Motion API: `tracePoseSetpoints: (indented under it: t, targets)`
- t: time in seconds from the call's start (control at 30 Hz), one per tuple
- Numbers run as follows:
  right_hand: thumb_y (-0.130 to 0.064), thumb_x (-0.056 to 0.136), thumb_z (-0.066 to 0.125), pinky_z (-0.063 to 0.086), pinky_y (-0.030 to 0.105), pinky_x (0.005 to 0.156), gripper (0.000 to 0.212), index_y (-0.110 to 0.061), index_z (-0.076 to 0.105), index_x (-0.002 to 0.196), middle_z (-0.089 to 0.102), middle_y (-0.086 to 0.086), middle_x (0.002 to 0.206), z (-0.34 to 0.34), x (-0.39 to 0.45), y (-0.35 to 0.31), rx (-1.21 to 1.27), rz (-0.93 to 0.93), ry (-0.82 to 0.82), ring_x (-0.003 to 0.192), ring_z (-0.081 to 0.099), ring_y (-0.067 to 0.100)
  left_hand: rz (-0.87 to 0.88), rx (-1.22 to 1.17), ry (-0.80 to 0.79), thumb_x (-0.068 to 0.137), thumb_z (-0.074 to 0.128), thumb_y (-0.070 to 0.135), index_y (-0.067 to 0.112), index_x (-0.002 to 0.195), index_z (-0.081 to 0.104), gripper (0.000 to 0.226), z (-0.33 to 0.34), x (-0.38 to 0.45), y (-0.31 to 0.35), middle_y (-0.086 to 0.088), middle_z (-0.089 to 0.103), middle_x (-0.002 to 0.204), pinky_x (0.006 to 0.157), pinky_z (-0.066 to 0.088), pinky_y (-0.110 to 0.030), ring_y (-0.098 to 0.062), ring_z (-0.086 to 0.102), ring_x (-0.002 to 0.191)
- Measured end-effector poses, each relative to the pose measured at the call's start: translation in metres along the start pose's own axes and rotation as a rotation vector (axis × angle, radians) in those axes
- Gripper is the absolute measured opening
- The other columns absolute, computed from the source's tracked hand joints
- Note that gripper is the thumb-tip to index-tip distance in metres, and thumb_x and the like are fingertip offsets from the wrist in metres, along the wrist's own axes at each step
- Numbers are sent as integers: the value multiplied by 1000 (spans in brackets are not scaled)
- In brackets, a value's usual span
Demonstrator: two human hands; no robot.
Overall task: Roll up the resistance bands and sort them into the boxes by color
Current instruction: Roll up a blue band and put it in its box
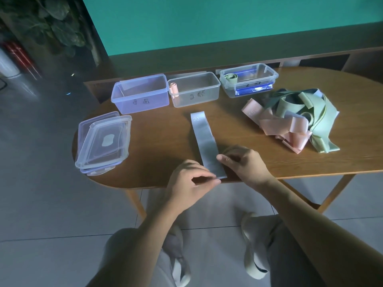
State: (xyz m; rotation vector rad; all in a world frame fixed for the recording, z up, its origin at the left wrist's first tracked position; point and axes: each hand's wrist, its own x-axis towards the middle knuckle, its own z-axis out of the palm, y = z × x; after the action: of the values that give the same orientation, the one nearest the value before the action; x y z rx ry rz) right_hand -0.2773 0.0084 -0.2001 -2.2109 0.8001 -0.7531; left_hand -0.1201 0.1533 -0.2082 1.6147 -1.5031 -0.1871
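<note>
- Pinching the near end of a grey-blue band [204, 141], left hand [191, 181] and right hand [242, 162] flank it.
- Band's long axis runs away toward the middle box [194, 89].

We note a grey-blue band [204, 141] lying flat and unrolled near the table's front edge, marked "20" at its far end. A tangled pile of pink and green bands [294, 119] sits to the right. Three clear boxes [194, 90] stand in a row behind; the middle one holds a pink roll [173, 89], the right one a green roll [231, 78].
</note>
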Motion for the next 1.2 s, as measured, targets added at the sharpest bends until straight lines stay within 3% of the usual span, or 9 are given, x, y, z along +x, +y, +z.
tracePoseSetpoints:
  t: [0.13, 0.27, 0.33, 0.47, 0.67, 0.83, 0.93, 1.1, 1.2]
  targets:
    - [-43, 93, 68, 43, 27, 93, 29, -27, 70, 118, 66, -9, 119, 5, 14, 6, -92, 2, 2, 110, 56, 17, 71, 15, 48, 84, 80, 34, 22, 83, 81, 12, 5, -1, -4, 18, 72, 87, 77, 54, -39, -11, 64, 93]
    - [-54, 100, 49, 27, 41, 112, 47, -35, 52, 143, 44, -13, 152, 11, 36, 11, -349, -59, -165, 141, 32, 17, 7, -59, 212, 89, 74, 21, 16, 92, 80, 8, 8, 5, -5, 12, 73, 98, 87, 55, -36, -10, 67, 100]
    - [-50, 101, 50, 26, 39, 112, 43, -30, 59, 138, 50, -10, 148, 12, 43, 13, -373, -97, -158, 141, 36, 17, -77, 31, 283, 94, 67, 28, 15, 105, 77, 20, 10, 18, -13, 8, 72, 110, 94, 53, -34, -8, 64, 110]
    - [-52, 96, 51, 41, 46, 109, 47, -17, 70, 120, 66, 1, 129, 12, 44, 21, -326, -143, -114, 125, 56, 23, -311, 347, 134, 98, 43, 52, 19, 133, 61, 52, 16, 57, -29, -1, 61, 137, 113, 37, -42, -21, 51, 131]
    - [-64, 92, 44, 37, 42, 114, 60, -21, 66, 127, 59, -1, 138, 10, 37, 19, -356, -123, -172, 132, 49, 21, -433, 463, -25, 105, 30, 52, 26, 153, 38, 55, 19, 117, -58, -2, 37, 160, 122, 12, -43, -23, 25, 150]
    - [-66, 92, 41, 35, 39, 115, 61, -23, 64, 130, 58, -5, 139, 10, 37, 18, -356, -121, -159, 135, 47, 17, -442, 351, 24, 106, 36, 46, 26, 152, 42, 51, 13, 167, -83, -2, 53, 149, 119, 26, -42, -23, 44, 139]
    - [-69, 92, 39, 33, 35, 116, 63, -25, 63, 130, 56, -7, 139, 9, 37, 16, -363, -125, -146, 134, 45, 16, -469, 210, 30, 101, 49, 44, 32, 140, 56, 41, 14, 189, -92, 11, 66, 128, 115, 35, -39, -18, 53, 127]
    - [-86, 83, 33, 22, 27, 116, 81, -29, 60, 134, 50, -12, 144, 8, 37, 16, -379, -106, -181, 139, 37, 11, -482, 5, 49, 95, 64, 27, 36, 115, 74, 24, 19, 207, -104, 20, 70, 112, 100, 44, -20, -3, 62, 109]
    - [-97, 73, 30, 21, 29, 119, 98, -30, 55, 140, 45, -14, 148, 7, 37, 15, -396, -94, -215, 142, 33, 11, -446, -169, 110, 97, 62, 13, 26, 111, 76, 24, 17, 213, -107, 24, 67, 102, 90, 45, -10, 16, 59, 98]
